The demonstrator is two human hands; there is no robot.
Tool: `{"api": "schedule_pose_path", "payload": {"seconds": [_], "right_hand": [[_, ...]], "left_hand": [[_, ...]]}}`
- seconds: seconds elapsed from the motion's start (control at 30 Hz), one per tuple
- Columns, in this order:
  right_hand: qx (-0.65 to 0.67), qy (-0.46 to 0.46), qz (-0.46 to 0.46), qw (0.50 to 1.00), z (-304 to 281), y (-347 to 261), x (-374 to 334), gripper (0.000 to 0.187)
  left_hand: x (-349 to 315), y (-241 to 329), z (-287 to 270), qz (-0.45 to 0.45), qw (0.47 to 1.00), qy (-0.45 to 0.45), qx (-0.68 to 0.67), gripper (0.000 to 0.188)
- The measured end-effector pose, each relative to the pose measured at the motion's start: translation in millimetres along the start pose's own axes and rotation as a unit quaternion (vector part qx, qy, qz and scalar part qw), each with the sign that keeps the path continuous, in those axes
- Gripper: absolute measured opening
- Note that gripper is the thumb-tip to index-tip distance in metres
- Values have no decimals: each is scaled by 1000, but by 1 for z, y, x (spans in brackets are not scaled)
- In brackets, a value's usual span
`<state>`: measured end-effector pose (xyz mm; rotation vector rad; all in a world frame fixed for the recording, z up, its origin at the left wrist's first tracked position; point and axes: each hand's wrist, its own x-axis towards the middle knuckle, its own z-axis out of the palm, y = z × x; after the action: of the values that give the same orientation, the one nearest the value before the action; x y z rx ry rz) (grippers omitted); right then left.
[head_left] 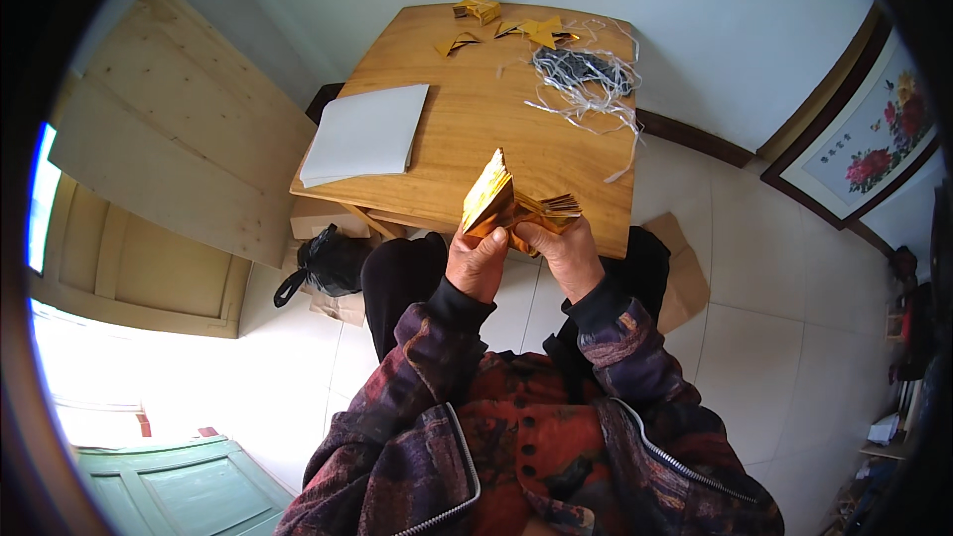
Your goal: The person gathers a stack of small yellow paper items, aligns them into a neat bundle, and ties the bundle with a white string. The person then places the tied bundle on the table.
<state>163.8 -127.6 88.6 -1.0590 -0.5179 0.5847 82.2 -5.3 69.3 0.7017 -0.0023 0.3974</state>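
A bundle of folded gold foil paper [490,193] is held between both hands, just past the near edge of the wooden table [476,109]. Its many layers fan out upward on the left and to the right. My left hand [476,263] grips the bundle's left side, thumb pressed on the front. Around the lower right part close the fingers of my right hand [566,250], its thumb near the left one. The fingers behind the paper are hidden. Farther back on the table lie more folded gold paper pieces [542,32] and a small gold stack [478,8].
A stack of white sheets [365,132] lies on the table's left. Tangled white strings [586,89] spread at its right, some hanging over the edge. A black plastic bag [331,263] sits on the floor at left, and flattened cardboard [683,273] at right. A framed flower picture [864,134] leans by the wall.
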Motion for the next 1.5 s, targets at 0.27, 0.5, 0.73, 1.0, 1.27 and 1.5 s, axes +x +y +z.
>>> {"api": "schedule_pose_path", "payload": {"seconds": [0.27,0.5,0.73,1.0,1.27,1.5], "right_hand": [[57,-13,15,998,5,6,-18,30],[167,-56,9,984,-6,18,-30,61],[-287,-66,-182,938,-26,-49,-24,76],[-257,-146,-73,953,4,-56,-22,35],[-181,-107,11,978,-2,-14,-23,32],[-159,-98,-38,982,-6,1,-17,30]], "left_hand": [[-17,17,29,77,989,15,123,45],[-31,32,48,124,934,-24,334,32],[-30,47,40,172,790,-29,588,39],[-35,50,37,106,780,-69,612,42],[-23,52,30,70,811,-66,577,37],[-14,39,10,-42,861,-32,506,42]]}}
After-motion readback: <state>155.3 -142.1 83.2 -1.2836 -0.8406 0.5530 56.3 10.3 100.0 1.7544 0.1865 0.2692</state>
